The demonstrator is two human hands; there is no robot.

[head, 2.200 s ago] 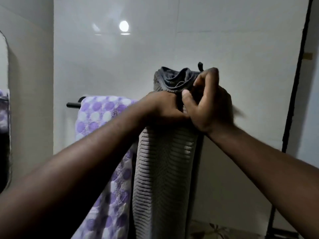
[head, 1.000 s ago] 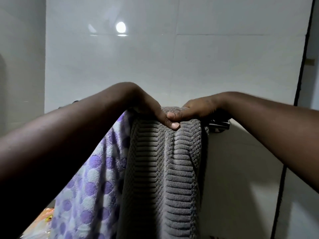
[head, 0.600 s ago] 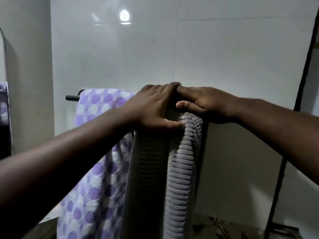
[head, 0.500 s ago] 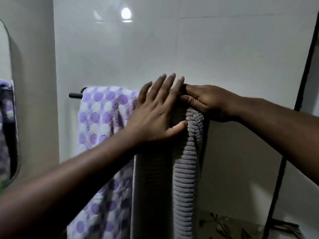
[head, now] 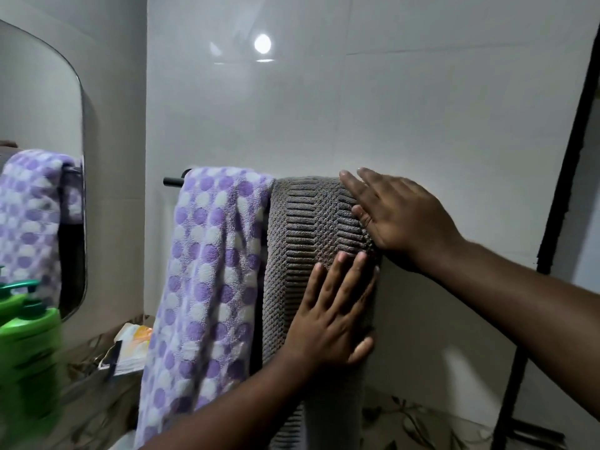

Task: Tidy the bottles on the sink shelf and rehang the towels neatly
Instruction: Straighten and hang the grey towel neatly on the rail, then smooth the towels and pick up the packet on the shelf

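Left hand [head: 331,316]: flat, fingers straight and close together, palm pressed on the front of the grey towel [head: 302,241] partway down its hanging length. Thumb out to the right, at the towel's right edge. Nothing gripped.

Right hand [head: 399,216]: also flat, fingers straight, laid against the upper right side of the same towel. Fingertips reach the fold at the top. Nothing gripped here either. My forearm comes in from the lower right, and the left forearm comes up from the bottom edge.

Grey towel: ribbed weave, folded into a narrow strip and draped over the towel bar [head: 172,181]. It hangs straight down against the wall.

Just beside it on the left, touching, hangs the purple dotted towel [head: 207,254] on the same bar, a little wider and somewhat rumpled. The bar's black end pokes out to its left.

Further left: a mirror [head: 35,102] reflecting the dotted towel. A green bottle [head: 26,336] with a darker green pump top sits at the left edge, too blurred to read any label. An orange-and-white packet [head: 133,342] lies behind the dotted towel; its print cannot be made out.

Far right: a black frame [head: 565,177] runs up the wall.
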